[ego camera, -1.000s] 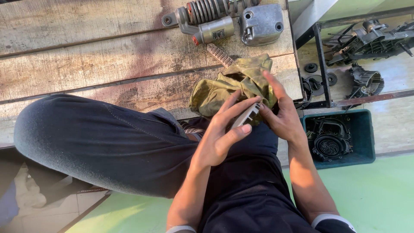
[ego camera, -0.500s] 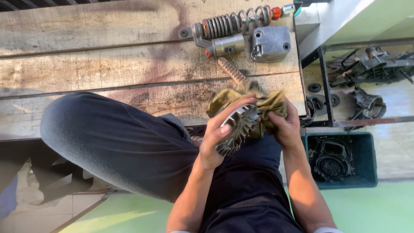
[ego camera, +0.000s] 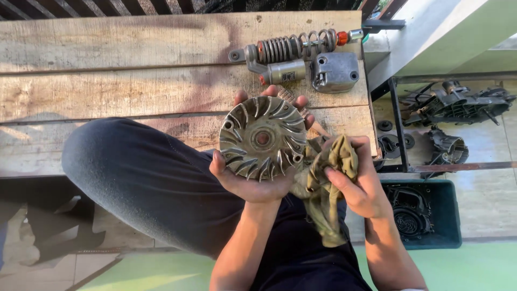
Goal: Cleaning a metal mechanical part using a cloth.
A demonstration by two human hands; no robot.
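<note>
My left hand [ego camera: 253,180] cups a round grey metal fan wheel [ego camera: 263,138] with curved vanes, its face turned up toward me. Fingertips curl over its far edge. My right hand [ego camera: 362,186] grips a dirty olive rag [ego camera: 323,191] just right of the wheel, the cloth hanging down over my lap. I sit with my left knee [ego camera: 140,172] raised in dark trousers.
A worn wooden bench [ego camera: 118,70] lies ahead with a coil shock absorber [ego camera: 293,48] and a grey metal cover [ego camera: 335,71] on it. To the right stand a metal rack [ego camera: 398,129] with engine parts [ego camera: 458,105] and a green bin [ego camera: 431,213] holding a dark part.
The fan wheel has been turned from edge-on to face up and lifted clear of the rag. The right hand moved off to the right with the rag.
</note>
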